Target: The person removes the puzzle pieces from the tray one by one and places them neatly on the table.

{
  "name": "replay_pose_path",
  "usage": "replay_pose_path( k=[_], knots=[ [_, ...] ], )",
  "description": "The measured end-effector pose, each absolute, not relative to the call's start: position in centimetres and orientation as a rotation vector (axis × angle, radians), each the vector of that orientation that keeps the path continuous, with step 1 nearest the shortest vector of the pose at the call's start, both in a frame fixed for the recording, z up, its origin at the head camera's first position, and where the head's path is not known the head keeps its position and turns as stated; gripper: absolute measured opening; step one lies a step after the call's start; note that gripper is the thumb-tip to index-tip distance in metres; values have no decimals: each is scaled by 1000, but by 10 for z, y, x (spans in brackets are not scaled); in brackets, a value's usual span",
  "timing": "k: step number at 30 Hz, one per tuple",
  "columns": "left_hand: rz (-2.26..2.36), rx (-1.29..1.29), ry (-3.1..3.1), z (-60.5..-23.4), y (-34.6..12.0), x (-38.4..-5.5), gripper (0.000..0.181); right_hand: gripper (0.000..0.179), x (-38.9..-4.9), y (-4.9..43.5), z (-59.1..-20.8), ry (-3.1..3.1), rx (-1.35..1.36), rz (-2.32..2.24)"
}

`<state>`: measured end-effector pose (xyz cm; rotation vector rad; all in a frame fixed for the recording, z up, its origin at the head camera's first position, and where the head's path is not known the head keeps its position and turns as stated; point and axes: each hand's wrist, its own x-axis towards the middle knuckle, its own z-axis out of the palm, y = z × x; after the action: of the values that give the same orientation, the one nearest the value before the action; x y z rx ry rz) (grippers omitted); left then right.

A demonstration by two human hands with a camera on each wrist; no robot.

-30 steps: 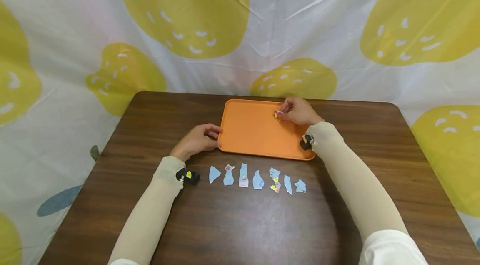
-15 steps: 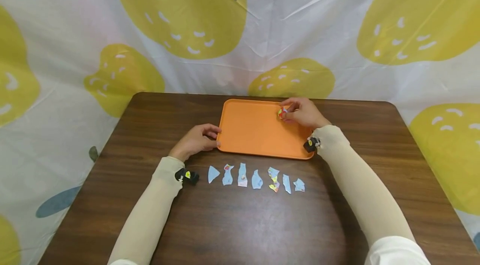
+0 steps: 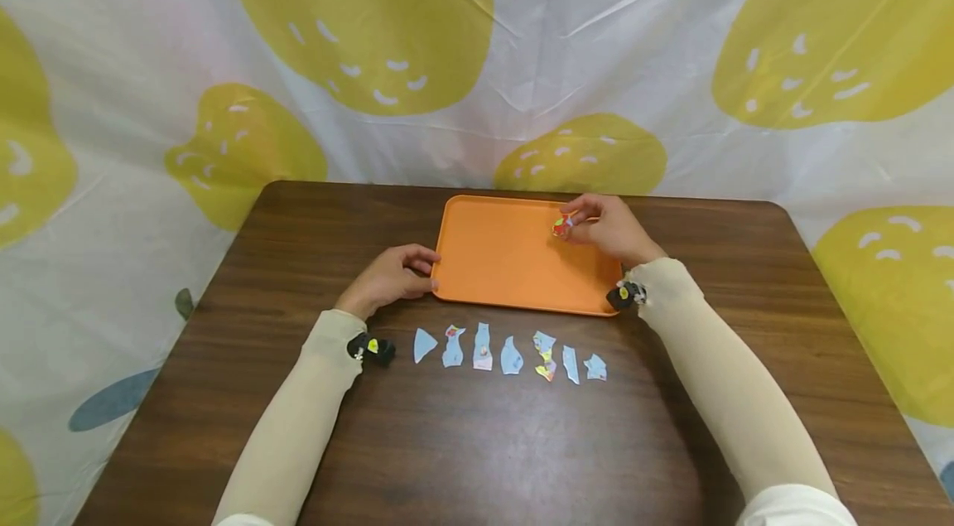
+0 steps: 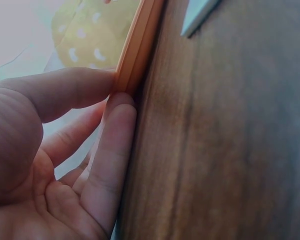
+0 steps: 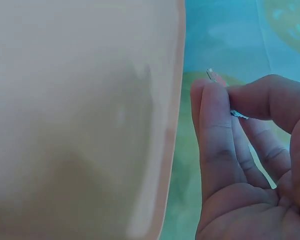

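My right hand (image 3: pixel 611 229) pinches a small colourful printed piece (image 3: pixel 562 225), red, yellow and green, over the far right of the orange tray (image 3: pixel 507 257). In the right wrist view the thumb and fingertips cover most of the piece (image 5: pixel 218 78); it shows thin and edge-on. My left hand (image 3: pixel 387 277) is at the tray's left rim. In the left wrist view its thumb and fingertips (image 4: pixel 121 112) touch the outside of the rim (image 4: pixel 134 60), low by the table. A row of irregular light-blue pieces, among them a triangular one (image 3: pixel 424 345) and a yellow-marked one (image 3: pixel 545 355), lies in front of the tray.
The brown wooden table (image 3: pixel 477 451) ends at the back against a white curtain (image 3: pixel 417 153) with large yellow fruit prints. A black wrist camera (image 3: pixel 624 295) on my right wrist overlaps the tray's near right corner in the head view.
My right hand has moved slightly to the right with the pinched piece, which has turned a little. My left hand and the row of pieces have stayed in place.
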<state>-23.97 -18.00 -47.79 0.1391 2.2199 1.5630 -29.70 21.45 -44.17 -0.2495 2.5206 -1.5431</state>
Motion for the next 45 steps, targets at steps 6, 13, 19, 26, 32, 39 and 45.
replay_pose_path(
  k=[6,13,19,26,32,39,45],
  knots=[
    [1562,143,2218,-478,-180,-241,48,44,-287,215,-436,2503,-217,-1569],
    [1555,140,2221,-478,-180,-241,49,45,-273,216,-431,2422,-220,-1677],
    [1544,141,2230,-477,-180,-240,49,46,-259,220,-429,2364,-219,-1765],
    [1537,145,2231,-478,-180,-240,50,46,-236,232,-426,2434,-303,-1688],
    [1542,141,2229,-476,-180,-241,49,43,-217,241,-424,2442,-342,-1693],
    [1539,143,2217,-477,-180,-241,49,37,-202,253,-426,2462,-369,-1653],
    [1541,135,2218,-476,-181,-240,48,37,-186,263,-428,2490,-348,-1626]
  ],
)
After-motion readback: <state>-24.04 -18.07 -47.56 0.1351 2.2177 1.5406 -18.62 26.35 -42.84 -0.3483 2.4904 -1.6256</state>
